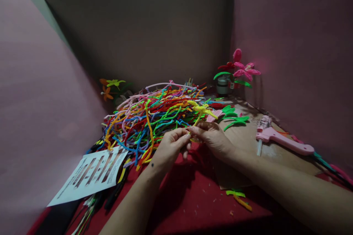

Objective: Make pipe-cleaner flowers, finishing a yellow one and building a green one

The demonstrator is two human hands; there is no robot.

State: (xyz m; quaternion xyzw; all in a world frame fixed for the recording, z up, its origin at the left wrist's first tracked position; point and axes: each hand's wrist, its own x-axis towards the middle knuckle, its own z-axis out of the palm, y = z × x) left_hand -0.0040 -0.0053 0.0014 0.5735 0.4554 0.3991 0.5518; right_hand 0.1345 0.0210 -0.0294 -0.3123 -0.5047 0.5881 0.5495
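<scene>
Beside the multicoloured pipe-cleaner pile [165, 108], pinches with left hand [175, 142] and right hand [212, 136] the stem [196, 121] of a fuzzy yellow flower [203, 109], probably light, bendable, best held there.

Yellow flower [202, 109] above your grip, many-coloured fuzzy stems [143, 117] beyond it.
Those stems mix red, orange, blue, green, purple and pale pink. Right of your grip you have green leaves [239, 120], a pale pink glue gun [288, 142] and tan cardboard [245, 132]; farther off, a hot-pink flower [247, 69]. Left of your grip, the white sheet [93, 176] carries reddish-brown bands; below, your cloth [182, 194] is deep red.
</scene>
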